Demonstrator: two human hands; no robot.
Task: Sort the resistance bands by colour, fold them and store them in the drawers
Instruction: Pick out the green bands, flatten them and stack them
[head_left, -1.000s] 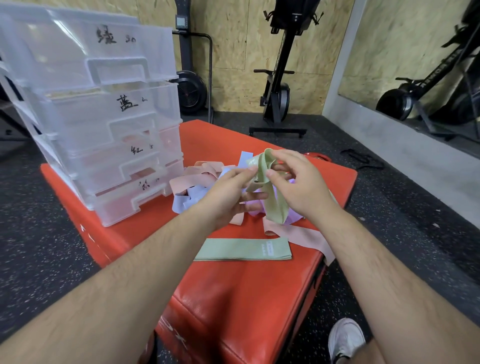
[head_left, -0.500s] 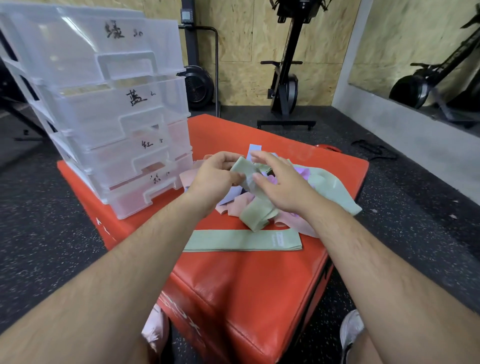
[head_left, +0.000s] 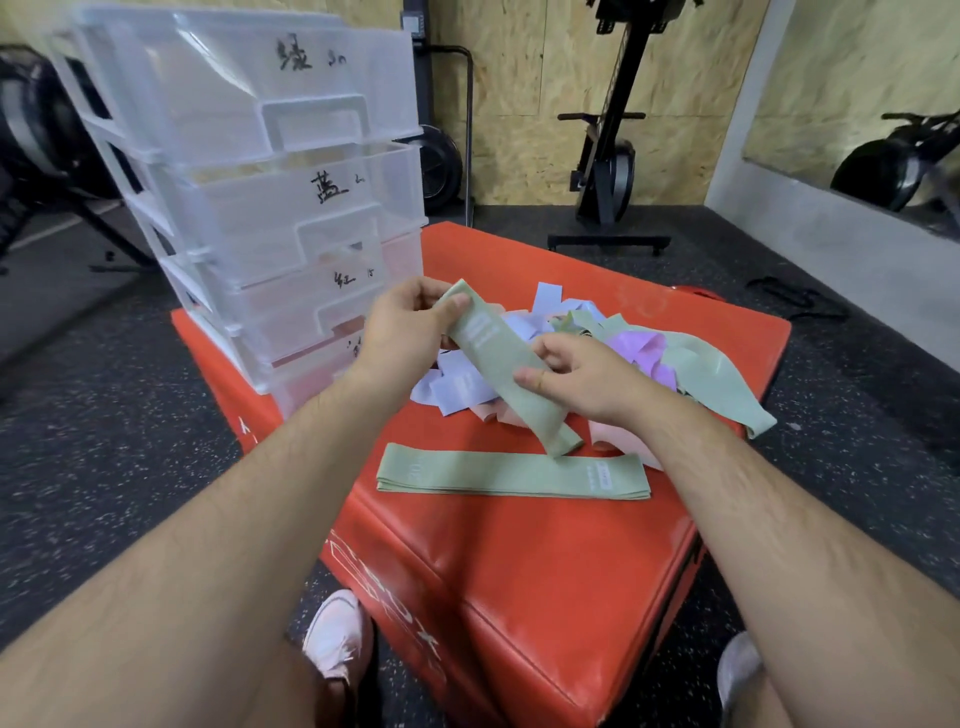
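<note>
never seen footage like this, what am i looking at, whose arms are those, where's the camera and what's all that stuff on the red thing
There is no machine here. The two bare arms belong to a person, and every picture comes from one wide-angle camera worn on that person's head, looking forward and down. That is why the arms seem to grow out of the bottom edge.

The left hand pinches the top end of a green band. The right hand pinches the same band near its middle, so it hangs slanted above the surface.

The surface is a red padded box. Nearest the person lie flat green bands, laid out straight. Behind them is a loose pile of lilac, pale blue, pink and green bands. At the left stands a clear drawer unit with handwritten labels.
</note>
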